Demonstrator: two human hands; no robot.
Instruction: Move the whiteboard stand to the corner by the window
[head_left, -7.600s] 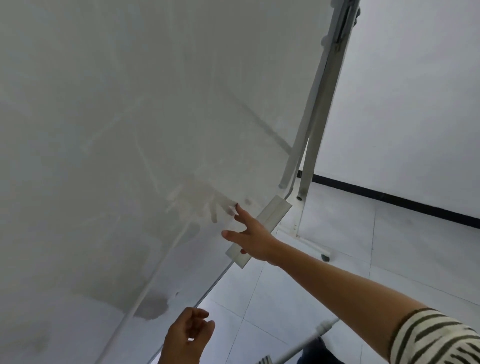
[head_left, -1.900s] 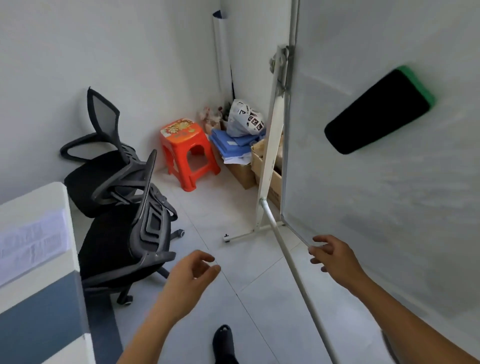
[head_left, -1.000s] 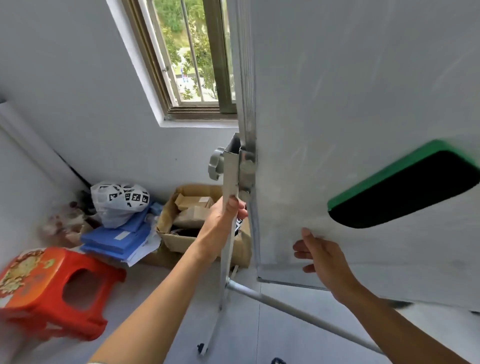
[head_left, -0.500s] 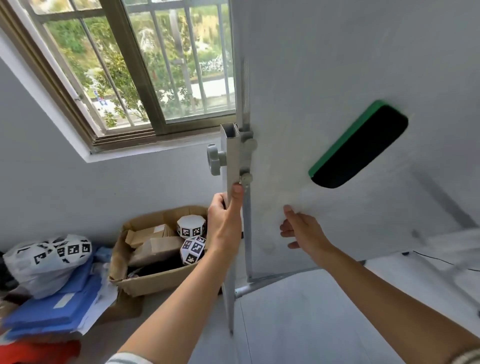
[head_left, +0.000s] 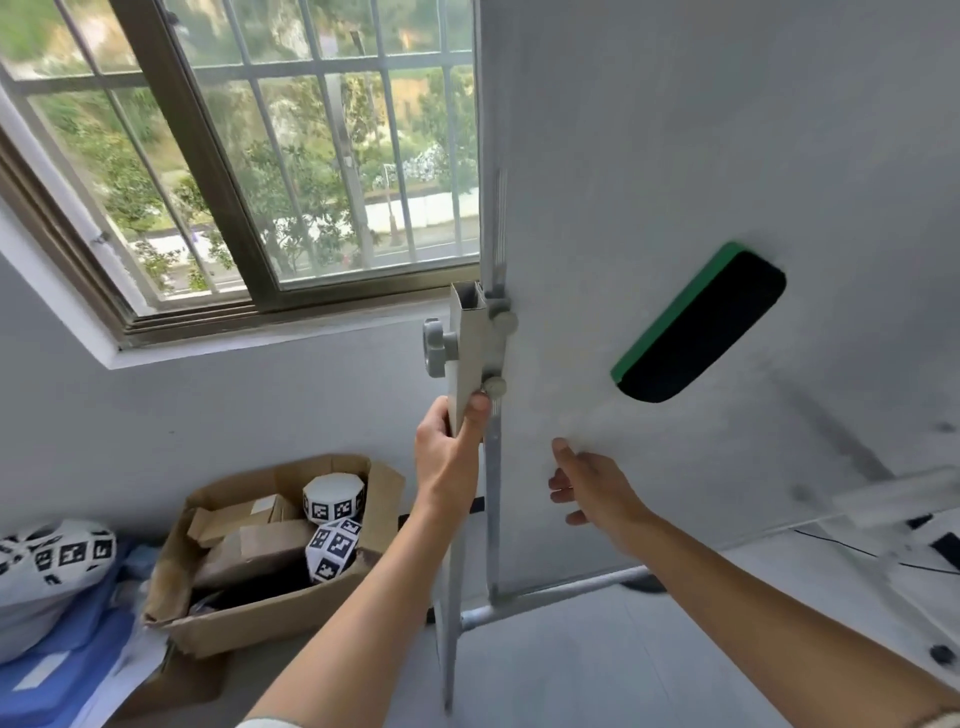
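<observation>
Whiteboard stand, white board on a grey metal frame (head_left: 675, 156), stands right by the barred window (head_left: 249, 156), near the room's corner. Left hand (head_left: 449, 457) is wrapped around the frame's upright post, thumb up beside a grey knob (head_left: 439, 345). Right hand (head_left: 592, 486) lies open, fingers spread, flat on the board face. Above it, a green-backed black eraser (head_left: 698, 322) clings to the board. Down left, a brown cardboard box (head_left: 270, 613) of checker-marked shapes sits on the floor.

Bright window (head_left: 249, 156) daylight (edges warped, blurred).
</observation>
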